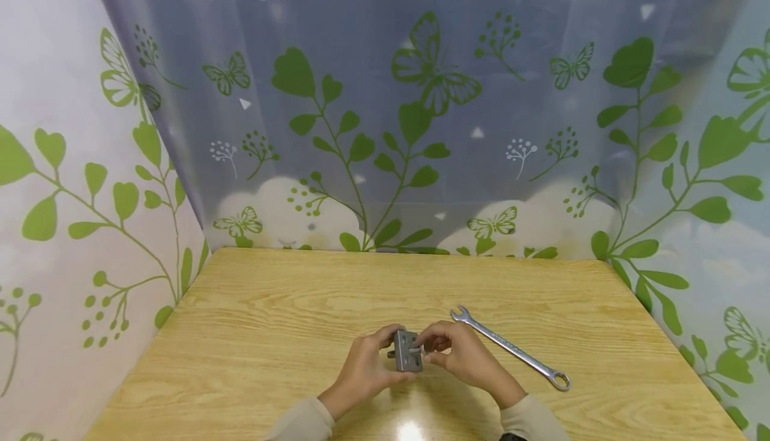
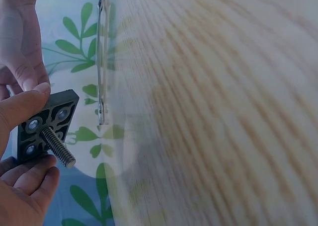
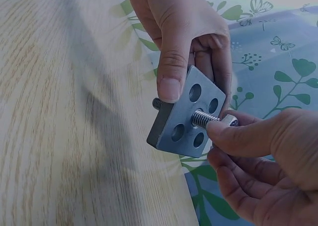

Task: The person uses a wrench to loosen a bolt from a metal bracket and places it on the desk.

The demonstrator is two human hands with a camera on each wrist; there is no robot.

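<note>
My left hand [image 1: 363,364] grips a grey square plate [image 3: 186,119] by its edges, thumb on one side and fingers on the opposite one. The plate has round holes near its corners and is tilted up on edge. A threaded bolt [image 3: 202,118] runs through its centre. With thumb and fingertips, my right hand [image 1: 463,357] pinches this bolt near its hex head. In the left wrist view, the bolt's threaded end [image 2: 60,149] sticks well out of the plate's ribbed back. Both hands are over the near part of the table.
A combination wrench [image 1: 511,347] lies on the wooden table [image 1: 271,314], right of my right hand, its ring end nearer me. Patterned curtains with leaves and butterflies [image 1: 373,160] hang behind the table and along both sides.
</note>
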